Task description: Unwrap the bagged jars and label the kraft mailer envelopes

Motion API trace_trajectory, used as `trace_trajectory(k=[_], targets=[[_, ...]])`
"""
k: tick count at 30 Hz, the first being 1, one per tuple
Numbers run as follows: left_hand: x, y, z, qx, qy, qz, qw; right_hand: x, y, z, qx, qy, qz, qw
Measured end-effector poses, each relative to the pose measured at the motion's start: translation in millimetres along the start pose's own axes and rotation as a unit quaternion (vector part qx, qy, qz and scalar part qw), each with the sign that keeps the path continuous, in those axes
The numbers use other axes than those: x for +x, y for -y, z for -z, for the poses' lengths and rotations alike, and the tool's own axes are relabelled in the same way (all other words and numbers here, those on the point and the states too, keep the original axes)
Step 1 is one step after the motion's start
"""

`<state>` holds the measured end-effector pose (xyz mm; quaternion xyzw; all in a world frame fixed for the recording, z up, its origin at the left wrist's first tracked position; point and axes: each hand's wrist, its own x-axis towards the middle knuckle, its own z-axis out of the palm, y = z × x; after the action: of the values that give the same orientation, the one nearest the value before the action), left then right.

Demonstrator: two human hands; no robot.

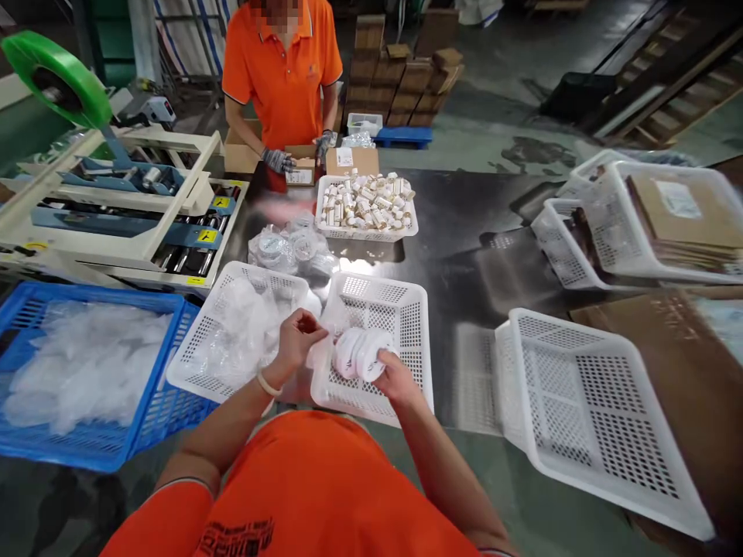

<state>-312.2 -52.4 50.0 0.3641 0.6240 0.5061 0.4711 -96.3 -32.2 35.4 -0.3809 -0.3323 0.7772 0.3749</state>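
My right hand (397,376) grips a white round disc (371,357) with dark print on its face. A second white disc (347,354) lies close against its left side. Both are over a white perforated basket (415,325). To their left, the fingers of my left hand (299,338) are pinched at the edge of a thin clear plastic bag (321,352). Whether the discs are partly inside this bag, I cannot tell. Another white basket (194,340) beside my left forearm holds crumpled clear bags (237,329).
Wrapped discs (290,246) are piled behind the baskets, near a basket of small white-and-gold pieces (367,203). A co-worker (284,70) handles a carton (300,166) across the table. A taping machine (174,216), a blue crate (133,418) and an empty-looking basket (597,410) flank me.
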Motion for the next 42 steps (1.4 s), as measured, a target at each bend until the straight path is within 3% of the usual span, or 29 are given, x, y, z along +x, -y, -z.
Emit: trace_trajectory(k=[3, 6, 8, 11, 14, 17, 21, 27, 32, 36, 40, 42], targets=[[-1, 4, -8.7, -0.022, 0.028, 0.018, 0.999, 4, -12, -10, 0.011, 0.034, -0.012, 0.999], [7, 3, 1.7, 0.006, 0.062, -0.014, 0.998, 11, -15, 0, 0.024, -0.019, -0.008, 0.999], [13, 0, 11.6, 0.102, 0.084, -0.069, 0.989, 13, -13, 12, 0.033, -0.065, -0.012, 0.997], [17, -3, 14.4, 0.301, 0.076, -0.143, 0.94, 15, -12, 20, 0.058, -0.106, -0.039, 0.992], [17, -2, 3.9, 0.413, 0.033, -0.143, 0.899, 17, -14, 13, 0.075, -0.107, -0.062, 0.989], [18, 1, -2.6, 0.434, 0.008, -0.133, 0.891, 19, -16, 11, 0.082, -0.118, -0.061, 0.988], [21, 4, 2.0, 0.437, 0.035, -0.133, 0.889, 22, -11, 21, 0.093, -0.153, -0.05, 0.983], [22, 7, 0.7, 0.436, 0.073, -0.12, 0.889, 23, -1, 14, 0.177, -0.074, -0.058, 0.98], [24, 13, -2.0, 0.426, 0.073, -0.125, 0.893, 23, 5, -4, 0.154, -0.062, -0.004, 0.986], [23, 16, 0.2, 0.403, 0.067, -0.123, 0.904, 10, 3, -13, 0.01, -0.101, 0.099, 0.99], [23, 19, 0.5, 0.379, 0.066, -0.141, 0.912, 0, -2, -9, -0.176, -0.14, 0.244, 0.944], [24, 19, -0.3, 0.371, 0.06, -0.151, 0.915, -2, -5, -3, -0.247, -0.119, 0.298, 0.914]])
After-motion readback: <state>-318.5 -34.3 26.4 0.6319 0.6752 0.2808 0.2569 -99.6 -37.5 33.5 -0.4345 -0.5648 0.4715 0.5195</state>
